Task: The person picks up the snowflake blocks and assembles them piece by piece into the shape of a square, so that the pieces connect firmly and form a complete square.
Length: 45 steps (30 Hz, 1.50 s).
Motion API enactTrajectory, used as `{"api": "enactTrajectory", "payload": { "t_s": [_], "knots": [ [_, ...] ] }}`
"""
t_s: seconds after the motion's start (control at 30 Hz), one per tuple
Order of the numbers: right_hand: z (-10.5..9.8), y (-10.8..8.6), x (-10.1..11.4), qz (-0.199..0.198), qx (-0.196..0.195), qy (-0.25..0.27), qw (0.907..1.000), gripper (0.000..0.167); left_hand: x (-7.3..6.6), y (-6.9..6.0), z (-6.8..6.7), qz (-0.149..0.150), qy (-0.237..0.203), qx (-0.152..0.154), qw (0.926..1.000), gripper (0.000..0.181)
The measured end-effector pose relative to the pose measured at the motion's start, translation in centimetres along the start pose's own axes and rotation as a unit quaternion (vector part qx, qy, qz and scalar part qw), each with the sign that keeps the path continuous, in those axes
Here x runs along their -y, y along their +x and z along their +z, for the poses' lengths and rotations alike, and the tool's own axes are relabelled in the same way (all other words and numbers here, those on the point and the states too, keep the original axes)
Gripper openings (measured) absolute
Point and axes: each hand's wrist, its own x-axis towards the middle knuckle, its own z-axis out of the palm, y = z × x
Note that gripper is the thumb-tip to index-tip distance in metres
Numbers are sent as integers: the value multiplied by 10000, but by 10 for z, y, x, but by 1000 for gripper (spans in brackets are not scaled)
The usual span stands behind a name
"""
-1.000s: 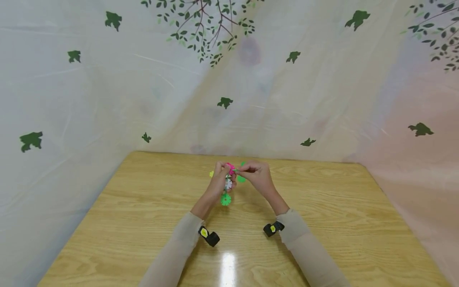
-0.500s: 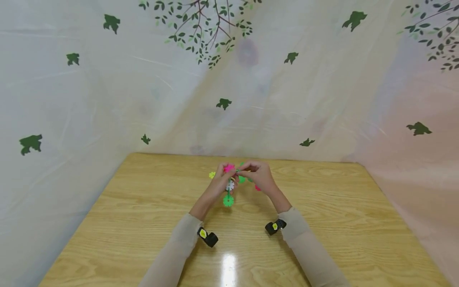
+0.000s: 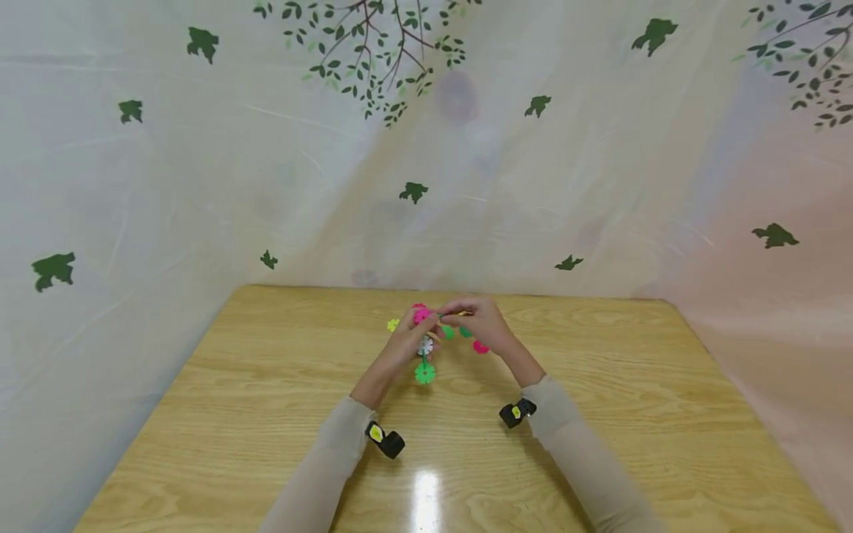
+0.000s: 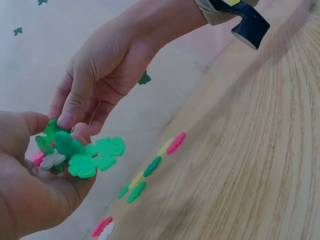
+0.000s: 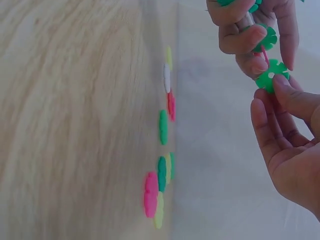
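Pinches a green disc (image 5: 264, 77) with the right hand (image 5: 302, 155), with thumb on one face and fingertips behind, right beside the joined cluster (image 4: 70, 145). Grips the joined cluster in the left hand (image 3: 403, 342), with fingers curled round it, leaving toothed rims sticking out past the palm. Touching the pinched disc on the cluster's side: a pink piece (image 5: 264, 52), seen edge-on; cannot tell how far slotted in.

Looks feather-light, thin and fairly stiff, likely plastic; perhaps smooth enough to slide a little under a fingertip. Seems hardly fragile, though probably apt to twist at a joint. Best taken by the flat faces near the rim for a single disc, keeping the notches free, and close to the inner joints for the cluster.

Raised over the wooden table (image 3: 233, 414) from either side of the cluster, with forearms slanting inward in beige sleeves (image 3: 326, 451) and brought nearly fingertip to fingertip beside it.

Lying loose on the table: a yellow disc (image 3: 393, 325) to the left of the cluster, a pink disc (image 3: 481, 346) to its right. Hanging beyond the cluster, past the table: a pale cloth (image 3: 333, 185) with a leafy print.
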Motion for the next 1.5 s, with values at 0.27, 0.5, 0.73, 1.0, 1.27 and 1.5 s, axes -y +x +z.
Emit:
{"api": "enactTrajectory", "payload": {
  "t_s": [0.27, 0.5, 0.73, 1.0, 1.27, 1.5],
  "knots": [
    [-4, 4, 7, 42, 356, -253, 9990, 13, 4, 0, -1, -60, -90, -348, 9993, 37],
    [-10, 4, 13, -47, 603, -532, 9967, 15, 5, 1, 1, -53, -137, -647, 9978, 35],
    [-28, 3, 6, -146, 619, -1262, 9900, 16, 4, 2, 3, 240, -26, -896, 9957, 33],
    [-58, 0, -30, 256, 767, -1765, 9810, 13, 5, 2, -1, 491, 64, -866, 9950, 31],
    [-72, -5, -50, 555, 1383, -1885, 9707, 19, 6, 0, -3, 610, 10, -621, 9962, 27],
    [-69, -2, -57, 699, 1697, -2145, 9593, 20, 7, 0, -1, 593, -168, -553, 9966, 20]
  ]
}}
